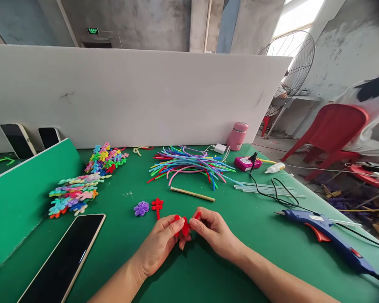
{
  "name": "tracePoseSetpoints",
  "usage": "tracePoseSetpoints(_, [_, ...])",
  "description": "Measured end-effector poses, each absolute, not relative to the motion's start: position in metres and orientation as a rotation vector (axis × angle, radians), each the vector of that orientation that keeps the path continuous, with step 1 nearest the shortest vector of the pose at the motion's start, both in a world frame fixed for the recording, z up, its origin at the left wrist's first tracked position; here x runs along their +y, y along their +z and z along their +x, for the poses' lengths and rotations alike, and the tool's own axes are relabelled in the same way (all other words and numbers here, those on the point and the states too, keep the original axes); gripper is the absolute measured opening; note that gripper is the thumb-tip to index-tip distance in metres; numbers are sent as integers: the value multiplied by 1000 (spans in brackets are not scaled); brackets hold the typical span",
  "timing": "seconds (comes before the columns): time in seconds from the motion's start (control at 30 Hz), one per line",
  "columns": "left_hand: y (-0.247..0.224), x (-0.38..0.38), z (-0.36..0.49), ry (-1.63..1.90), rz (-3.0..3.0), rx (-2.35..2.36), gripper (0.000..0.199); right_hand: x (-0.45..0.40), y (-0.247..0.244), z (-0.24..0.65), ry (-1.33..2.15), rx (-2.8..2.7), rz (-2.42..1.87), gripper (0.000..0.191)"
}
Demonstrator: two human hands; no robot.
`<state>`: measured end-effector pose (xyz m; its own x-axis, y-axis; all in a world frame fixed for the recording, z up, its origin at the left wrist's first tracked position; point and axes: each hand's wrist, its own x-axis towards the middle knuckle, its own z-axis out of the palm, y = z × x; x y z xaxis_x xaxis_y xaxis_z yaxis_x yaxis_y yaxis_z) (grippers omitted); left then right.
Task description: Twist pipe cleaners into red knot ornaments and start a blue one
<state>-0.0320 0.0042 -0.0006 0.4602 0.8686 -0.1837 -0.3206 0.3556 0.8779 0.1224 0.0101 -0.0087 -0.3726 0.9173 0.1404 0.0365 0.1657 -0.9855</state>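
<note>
Between both hands, just above the green table, is a red pipe cleaner [185, 227] bent into small loops. My left hand [159, 244] pinches its left side with thumb and fingers. My right hand [216, 231] grips its right end between thumb and forefinger. Part of the red shape is hidden behind the fingers. Beyond my left hand lies a red pipe-cleaner flower [157, 204] with a stem. Beside it is a purple pipe-cleaner flower [141, 208]. Farther off, a thin tan stick [192, 194] lies crosswise before a heap of coloured pipe cleaners [191, 164].
A blue glue gun [322, 227] with a black cord lies at right, near clear glue sticks [265, 189]. A large phone [66, 256] rests at left. Finished flowers [77, 191] are stacked by a green panel [28, 198]. A pink bottle [238, 136] stands at the back.
</note>
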Motion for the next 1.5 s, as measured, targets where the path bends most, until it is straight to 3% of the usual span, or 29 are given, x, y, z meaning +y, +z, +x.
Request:
tracePoseSetpoints(0.2, [-2, 5, -32, 847, 980, 771, 21, 7, -8, 124, 1097, -1746, -1034, 31])
tracePoseSetpoints(0.43, [-1, 2, -29, 896, 1292, 926, 26, 10, -6, 117, 1547, -1371, -1003, 36])
tracePoseSetpoints(0.53, [1, 1, -27, 928, 1277, 955, 27, 10, -6, 117, 1557, -1364, -1007, 35])
tracePoseSetpoints(0.7, [1, 3, -30, 997, 948, 908, 22, 9, -7, 126, 1118, -1633, -1002, 21])
tracePoseSetpoints(0.9, [1, 5, -32, 1030, 692, 820, 21, 9, -10, 130, 359, -1987, -928, 37])
tracePoseSetpoints(1.1, [-2, 5, -30, 979, 682, 787, 19, 10, -6, 132, -35, -2171, -908, 20])
tracePoseSetpoints(1.3, [-4, 4, -31, 924, 741, 780, 21, 10, -3, 133, 50, -2250, -909, 21])
tracePoseSetpoints(1.5, [-4, 3, -32, 889, 815, 772, 23, 6, 3, 128, 406, -2192, -924, 29])
